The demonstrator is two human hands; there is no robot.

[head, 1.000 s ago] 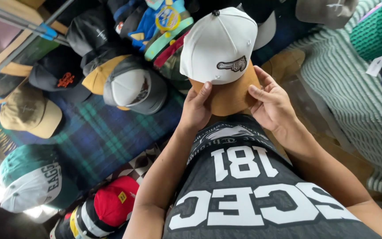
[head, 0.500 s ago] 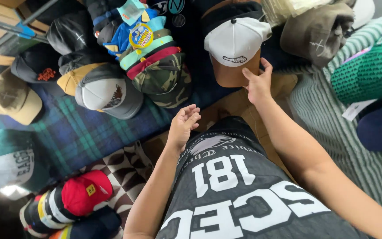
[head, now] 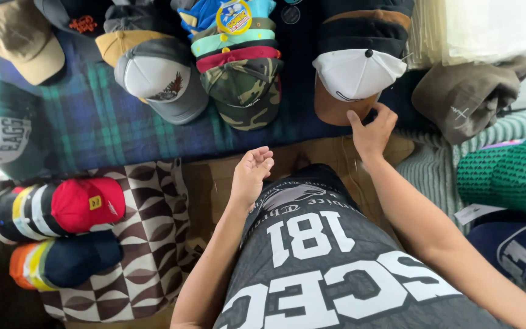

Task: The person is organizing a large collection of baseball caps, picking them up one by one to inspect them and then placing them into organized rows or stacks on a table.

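Note:
A white cap with a tan brim lies on top of a stack of caps at the upper middle-right. My right hand touches its brim with the fingertips, fingers apart and not closed on it. My left hand hovers over my dark printed shirt, holding nothing, fingers loosely curled. Left of the white cap sits a stack topped by a camouflage cap.
A grey and white cap and a tan cap lie on a blue plaid cloth. Rows of stacked caps, one red, rest on a patterned cloth at left. A brown folded cap and green knit items lie right.
Both hands held the white cap up near me a second ago. It now rests on the stack; my left hand has let go and drawn back, and my right hand stays at the brim.

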